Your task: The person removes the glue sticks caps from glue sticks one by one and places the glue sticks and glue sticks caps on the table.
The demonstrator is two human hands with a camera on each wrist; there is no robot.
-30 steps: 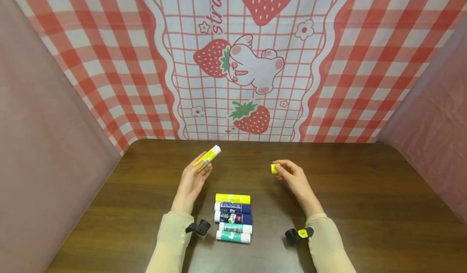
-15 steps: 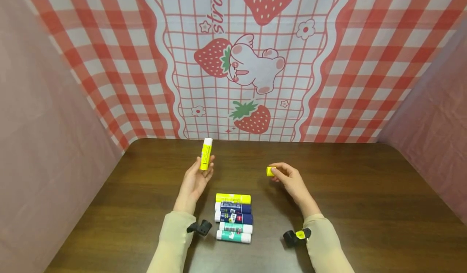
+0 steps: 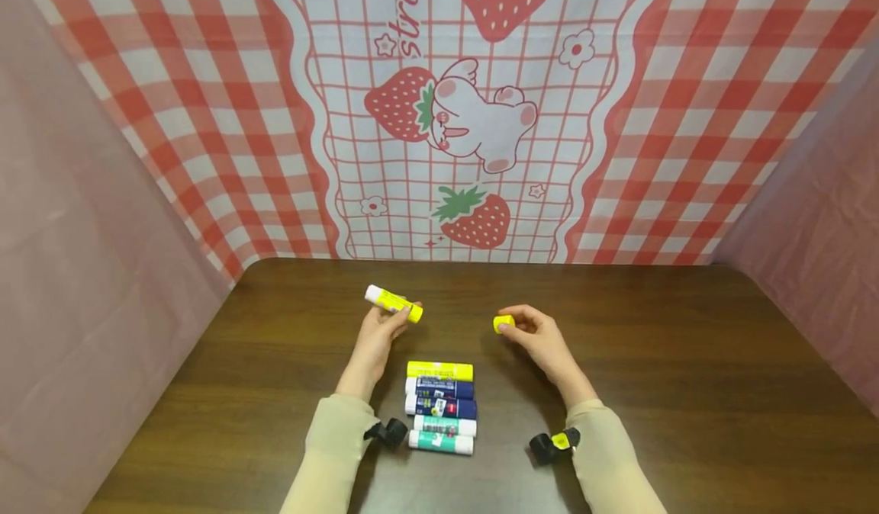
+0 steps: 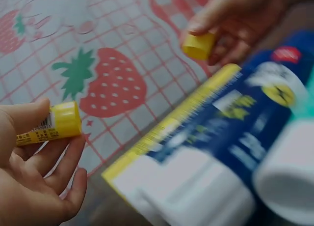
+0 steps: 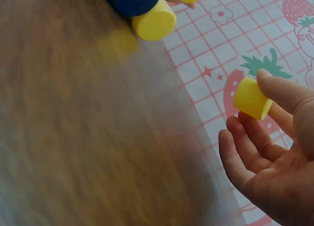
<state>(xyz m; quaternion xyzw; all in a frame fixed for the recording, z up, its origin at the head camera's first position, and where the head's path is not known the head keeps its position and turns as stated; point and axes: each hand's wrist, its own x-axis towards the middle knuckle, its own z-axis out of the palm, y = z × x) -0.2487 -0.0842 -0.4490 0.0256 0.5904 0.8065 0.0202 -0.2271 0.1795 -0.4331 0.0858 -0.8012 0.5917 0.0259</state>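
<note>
My left hand (image 3: 373, 348) holds a yellow glue stick (image 3: 393, 302) between thumb and fingers, raised over the table. The stick's white end points left and its yellow end points right, toward the other hand. In the left wrist view the yellow end of this glue stick (image 4: 67, 119) sticks out past the thumb. To the right, my right hand (image 3: 547, 346) pinches a short yellow cap (image 3: 503, 324) between thumb and fingertips. The right wrist view shows the cap (image 5: 252, 99) up close. A gap separates the two hands.
Between the forearms several glue sticks lie side by side on the brown table (image 3: 687, 361): a yellow one (image 3: 439, 371), two navy ones (image 3: 446, 406) and two teal-and-white ones (image 3: 442, 442). A red checked cloth (image 3: 226, 117) with strawberries hangs behind the table.
The left hand has turned the glue stick, so its white end has swung from upper right, through upright, to the left. The right hand has drifted slightly left with the cap.
</note>
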